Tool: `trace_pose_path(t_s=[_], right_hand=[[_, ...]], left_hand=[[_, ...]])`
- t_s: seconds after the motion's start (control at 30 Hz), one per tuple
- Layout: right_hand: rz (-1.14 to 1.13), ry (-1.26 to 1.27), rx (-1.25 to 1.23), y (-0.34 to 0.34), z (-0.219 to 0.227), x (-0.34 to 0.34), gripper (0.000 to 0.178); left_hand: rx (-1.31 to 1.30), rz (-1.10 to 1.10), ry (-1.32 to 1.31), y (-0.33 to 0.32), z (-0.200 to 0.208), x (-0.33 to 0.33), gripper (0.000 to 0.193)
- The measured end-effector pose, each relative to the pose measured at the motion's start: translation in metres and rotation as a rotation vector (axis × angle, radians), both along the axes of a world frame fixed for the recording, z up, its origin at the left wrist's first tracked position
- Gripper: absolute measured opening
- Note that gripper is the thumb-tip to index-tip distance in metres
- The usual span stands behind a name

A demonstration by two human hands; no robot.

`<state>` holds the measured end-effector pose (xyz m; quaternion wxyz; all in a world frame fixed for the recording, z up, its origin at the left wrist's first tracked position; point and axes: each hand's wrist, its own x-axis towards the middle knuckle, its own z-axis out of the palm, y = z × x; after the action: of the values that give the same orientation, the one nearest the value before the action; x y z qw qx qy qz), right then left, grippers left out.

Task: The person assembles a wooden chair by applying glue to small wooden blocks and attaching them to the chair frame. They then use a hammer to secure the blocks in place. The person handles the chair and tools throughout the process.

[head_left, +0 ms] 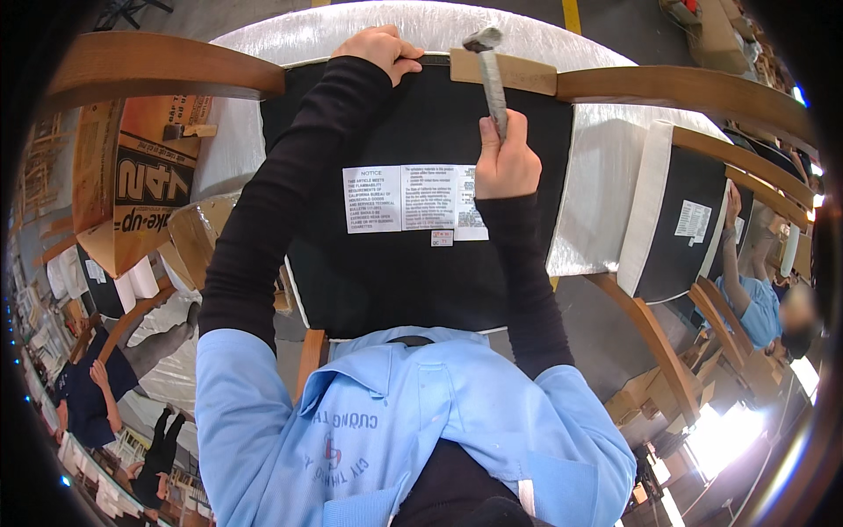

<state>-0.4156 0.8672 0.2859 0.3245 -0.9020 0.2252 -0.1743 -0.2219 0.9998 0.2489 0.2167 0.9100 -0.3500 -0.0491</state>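
Observation:
My right hand (507, 163) is closed round the handle of a hammer (493, 88), whose metal head points up and away from me. It hangs over a chair seat's black underside (378, 281), which carries white printed labels (413, 200). My left hand (379, 51) rests at the far edge of that underside, thumb and fingers pinched together beside a dark strip (434, 61). What they pinch, if anything, is too small to make out. Right of the strip a light wooden block (527, 74) lies along the edge, partly behind the hammer.
Curved wooden chair legs (176, 70) reach out on both sides. The seat lies over a white, plastic-wrapped surface (606, 158). An orange-and-brown cardboard box (145, 189) stands at left. Another upturned seat (672, 237) is at right, with a co-worker in blue (751, 294) beyond it.

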Motion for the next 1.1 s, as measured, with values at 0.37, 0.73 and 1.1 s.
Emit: trace_pose_path(t_s=[0.37, 0.73, 1.1], right_hand=[[0.021, -0.116, -0.099, -0.001, 0.004, 0.019, 0.022], [-0.046, 0.192, -0.057, -0.078, -0.042, 0.056, 0.044], [0.223, 0.565, 0.408, -0.062, 0.009, -0.102, 0.042]], left_hand=[[-0.006, -0.001, -0.051, -0.001, 0.0, 0.0, 0.025], [-0.178, 0.009, -0.256, 0.02, -0.031, -0.003, 0.052], [-0.351, -0.001, -0.39, 0.027, -0.039, -0.007, 0.034]])
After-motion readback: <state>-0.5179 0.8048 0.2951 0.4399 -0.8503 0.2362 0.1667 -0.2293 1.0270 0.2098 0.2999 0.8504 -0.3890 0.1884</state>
